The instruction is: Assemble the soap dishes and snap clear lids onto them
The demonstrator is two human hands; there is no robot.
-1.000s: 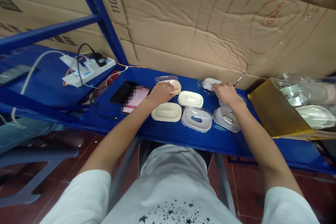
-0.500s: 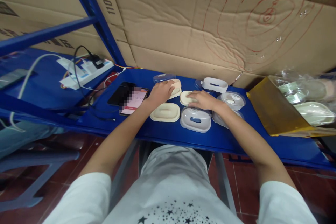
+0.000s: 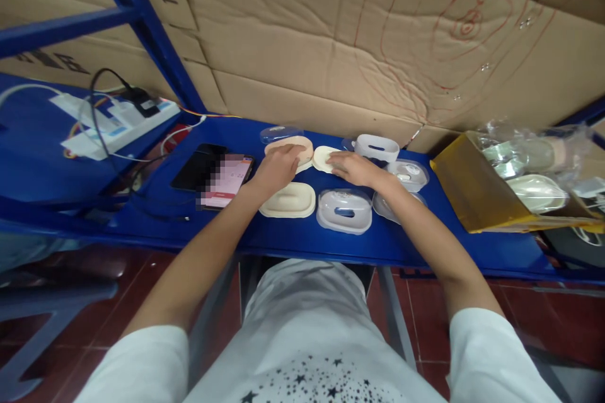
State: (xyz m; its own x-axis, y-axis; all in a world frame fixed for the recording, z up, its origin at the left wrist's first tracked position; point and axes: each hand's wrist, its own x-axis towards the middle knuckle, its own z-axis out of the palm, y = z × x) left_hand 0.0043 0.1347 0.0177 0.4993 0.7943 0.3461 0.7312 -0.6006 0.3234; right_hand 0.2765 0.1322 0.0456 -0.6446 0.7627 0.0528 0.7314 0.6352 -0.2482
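Toward the back of the blue table, my left hand (image 3: pixel 282 167) is curled over a peach oval plastic dish (image 3: pixel 293 142), with a cream rim showing beneath it. Just right of it, my right hand (image 3: pixel 355 167) grips the right end of a small cream oval piece (image 3: pixel 322 157). The two pieces touch or nearly touch. Both thumbs are partly hidden. Nearer me lie a cream oval tray (image 3: pixel 288 200) and a pale grey oval frame with a slot (image 3: pixel 347 222), under a clear cover.
A clear cover (image 3: pixel 278 134) and a grey slotted frame (image 3: pixel 378 140) lie behind. More clear-covered pieces (image 3: pixel 410 175) sit at right, beside a box (image 3: pixel 466 189) of bagged parts. Phones (image 3: pixel 201 167) and a power strip (image 3: pixel 118 132) are left. Cardboard (image 3: pixel 283 44) stands behind.
My left hand has shifted left with the peach dish, exposing more of it. The small cream piece has moved slightly away from me with my right hand. The camera view has shifted too.
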